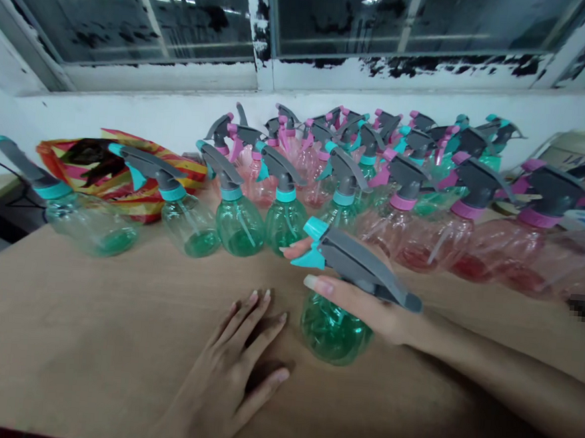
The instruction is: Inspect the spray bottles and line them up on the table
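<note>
Just right of the frame's centre, the green spray bottle (332, 332) stands upright on the surface (88, 338), its grey head slanting toward lower right. The right hand (366, 311) grips its neck. The left hand (234, 368) lies open and flat just beside it, at lower left.

Brown board tabletop (88, 338). Left hand (232, 368) flat on it. Green spray bottle (332, 328) stands just right of its fingers (255, 316). Beyond the fingertips: rows of green bottles (236, 225) and pink bottles (396, 236). Striped bag (125, 177) far left.
</note>
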A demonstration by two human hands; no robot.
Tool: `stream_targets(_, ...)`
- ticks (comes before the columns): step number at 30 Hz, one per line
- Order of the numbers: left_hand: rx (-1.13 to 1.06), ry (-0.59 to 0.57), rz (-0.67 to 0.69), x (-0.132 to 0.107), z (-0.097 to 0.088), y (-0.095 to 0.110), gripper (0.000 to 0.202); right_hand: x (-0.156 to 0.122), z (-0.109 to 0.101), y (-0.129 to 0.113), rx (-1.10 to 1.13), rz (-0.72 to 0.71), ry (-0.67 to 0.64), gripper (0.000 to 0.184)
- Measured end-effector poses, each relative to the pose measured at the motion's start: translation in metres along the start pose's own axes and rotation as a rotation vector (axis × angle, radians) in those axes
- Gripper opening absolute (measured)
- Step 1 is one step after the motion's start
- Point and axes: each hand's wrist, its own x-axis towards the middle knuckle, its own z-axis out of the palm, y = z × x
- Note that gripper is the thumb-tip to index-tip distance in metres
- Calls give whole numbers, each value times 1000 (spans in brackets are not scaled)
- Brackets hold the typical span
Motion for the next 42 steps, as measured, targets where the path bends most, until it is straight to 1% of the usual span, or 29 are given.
stream_targets(4,16,3,-4,0,-3,2,57,0,1,1,88,-14,22,23)
stream_targets(10,13,-5,-7,0,-4,2,55,-1,0,0,56,20,2,23)
stream_targets(16,2,17,-5,1,-5,3,55,0,0,-2,45,21,-5,15)
stream_targets(22,-10,25,-10,-1,-3,1,56,-5,1,-2,28,11,-6,17)
stream_targets(27,1,40,-3,-2,-2,2,57,-5,1,-5,80,0,-13,14)
stream_targets(30,-22,46,-23,-2,-2,3,56,-5,1,-5,96,-7,-15,21)
stream_targets(36,-11,20,-14,-2,-2,2,56,-6,2,-3,64,10,-5,22)
stream_targets(42,11,11,-3,-2,-2,2,57,-6,2,-4,100,-6,-10,26)
